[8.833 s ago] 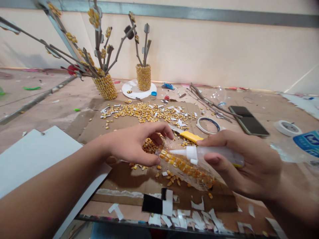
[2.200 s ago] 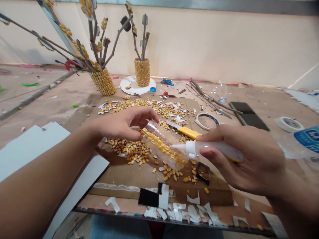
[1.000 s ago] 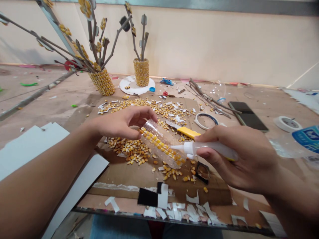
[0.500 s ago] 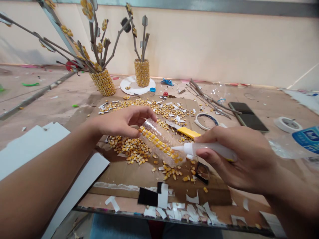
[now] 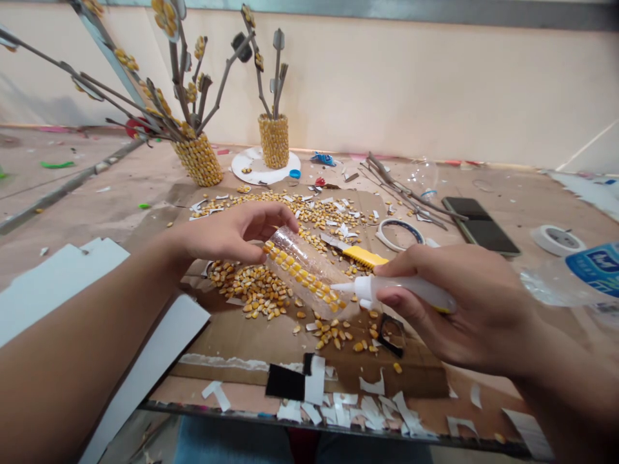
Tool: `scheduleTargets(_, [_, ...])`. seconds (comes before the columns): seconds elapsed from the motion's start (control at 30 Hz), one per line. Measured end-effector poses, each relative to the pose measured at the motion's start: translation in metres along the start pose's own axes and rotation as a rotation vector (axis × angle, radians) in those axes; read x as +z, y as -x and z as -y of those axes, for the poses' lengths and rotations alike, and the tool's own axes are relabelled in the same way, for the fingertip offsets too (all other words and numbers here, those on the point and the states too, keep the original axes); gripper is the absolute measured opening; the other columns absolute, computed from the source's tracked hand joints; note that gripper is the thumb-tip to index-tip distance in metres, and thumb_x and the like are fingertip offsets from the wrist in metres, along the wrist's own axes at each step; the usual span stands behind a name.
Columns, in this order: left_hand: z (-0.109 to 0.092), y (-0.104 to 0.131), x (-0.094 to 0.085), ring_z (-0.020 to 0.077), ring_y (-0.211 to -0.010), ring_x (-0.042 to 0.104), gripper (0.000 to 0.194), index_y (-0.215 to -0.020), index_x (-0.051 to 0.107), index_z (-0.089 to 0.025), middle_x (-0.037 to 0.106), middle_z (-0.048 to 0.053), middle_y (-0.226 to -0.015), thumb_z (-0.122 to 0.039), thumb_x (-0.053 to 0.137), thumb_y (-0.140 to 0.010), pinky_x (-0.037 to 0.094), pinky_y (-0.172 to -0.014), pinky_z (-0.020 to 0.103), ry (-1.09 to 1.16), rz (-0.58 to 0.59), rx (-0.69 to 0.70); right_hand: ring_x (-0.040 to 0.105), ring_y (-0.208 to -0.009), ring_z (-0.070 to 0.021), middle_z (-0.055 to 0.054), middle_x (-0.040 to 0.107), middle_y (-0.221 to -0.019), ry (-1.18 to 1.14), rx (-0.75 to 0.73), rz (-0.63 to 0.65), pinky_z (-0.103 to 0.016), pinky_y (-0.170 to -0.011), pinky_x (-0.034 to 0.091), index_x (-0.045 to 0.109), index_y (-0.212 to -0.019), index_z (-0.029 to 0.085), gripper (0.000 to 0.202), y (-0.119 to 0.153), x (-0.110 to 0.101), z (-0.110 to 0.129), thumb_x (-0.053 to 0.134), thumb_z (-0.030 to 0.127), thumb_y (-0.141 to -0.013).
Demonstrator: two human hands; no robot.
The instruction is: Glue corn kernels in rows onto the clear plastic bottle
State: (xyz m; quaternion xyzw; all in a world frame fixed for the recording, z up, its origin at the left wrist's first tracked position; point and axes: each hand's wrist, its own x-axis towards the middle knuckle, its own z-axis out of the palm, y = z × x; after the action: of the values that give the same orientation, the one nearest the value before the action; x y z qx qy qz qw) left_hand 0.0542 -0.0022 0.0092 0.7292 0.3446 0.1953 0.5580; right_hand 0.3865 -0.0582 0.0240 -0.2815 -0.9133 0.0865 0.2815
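Note:
My left hand [image 5: 242, 235] is closed around the upper left end of a clear plastic cylinder [image 5: 316, 258], which is tilted. Two rows of yellow corn kernels [image 5: 302, 276] are stuck along the cylinder's side. In my right hand [image 5: 459, 309] is a white glue bottle [image 5: 416, 289], its pointed nozzle at the cylinder's surface near the lower end of the kernel rows. Loose corn kernels [image 5: 256, 289] lie in piles on the cardboard [image 5: 232, 364] below and behind the cylinder. A yellow utility knife [image 5: 365, 256] with its blade out lies just behind the bottle.
Two kernel-covered pots, one left [image 5: 198, 161] and one on a white disc [image 5: 275, 142], hold twigs at the back. Tape rolls [image 5: 558, 240], a phone [image 5: 478, 225] and a plastic bottle [image 5: 570, 277] lie right. Paper scraps [image 5: 377, 412] line the front edge.
The cylinder and my left hand have shifted slightly left and up in view. The glue nozzle stays near the lower end of the kernel rows.

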Motion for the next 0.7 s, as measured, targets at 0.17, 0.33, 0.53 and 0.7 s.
scheduleTargets(0.17, [0.0023, 0.0010, -0.0020, 0.0228, -0.104, 0.072, 0.050, -0.118, 0.064, -0.021, 0.072, 0.007, -0.116, -0.008, 0.077, -0.071, 0.061, -0.087, 0.031, 0.031, 0.003, -0.010, 0.063, -0.050, -0.0188, -0.002, 0.071, -0.066, 0.001, 0.001, -0.004, -0.035, -0.048, 0.040, 0.066, -0.092, 0.023, 0.015, 0.0002, -0.0009, -0.0003, 0.060, 0.028, -0.105])
scheduleTargets(0.33, [0.0029, 0.0032, -0.0054, 0.0227, -0.106, 0.070, 0.049, -0.118, 0.064, -0.022, 0.070, 0.007, -0.120, -0.008, 0.076, -0.072, 0.061, -0.087, 0.032, 0.005, -0.013, -0.002, 0.063, -0.050, -0.0197, -0.002, 0.072, -0.066, 0.011, -0.003, -0.002, -0.035, -0.048, 0.040, 0.065, -0.093, 0.024, 0.014, -0.0016, -0.0005, 0.0007, 0.060, 0.028, -0.105])
scheduleTargets(0.53, [0.0033, 0.0041, -0.0084, 0.0224, -0.105, 0.070, 0.051, -0.119, 0.065, -0.023, 0.070, 0.007, -0.118, -0.008, 0.076, -0.071, 0.060, -0.086, 0.031, 0.024, -0.017, -0.014, 0.064, -0.051, -0.0195, -0.003, 0.072, -0.067, 0.012, 0.003, -0.021, -0.035, -0.049, 0.041, 0.066, -0.092, 0.023, 0.015, -0.0013, 0.0015, -0.0001, 0.060, 0.028, -0.105])
scheduleTargets(0.7, [0.0031, 0.0043, -0.0100, 0.0220, -0.105, 0.070, 0.050, -0.118, 0.066, -0.022, 0.070, 0.006, -0.117, -0.009, 0.079, -0.071, 0.060, -0.088, 0.031, 0.017, -0.039, -0.016, 0.065, -0.053, -0.0193, -0.003, 0.073, -0.068, 0.000, 0.005, -0.013, -0.036, -0.051, 0.044, 0.066, -0.092, 0.022, 0.015, -0.0007, 0.0006, 0.0009, 0.060, 0.027, -0.105])
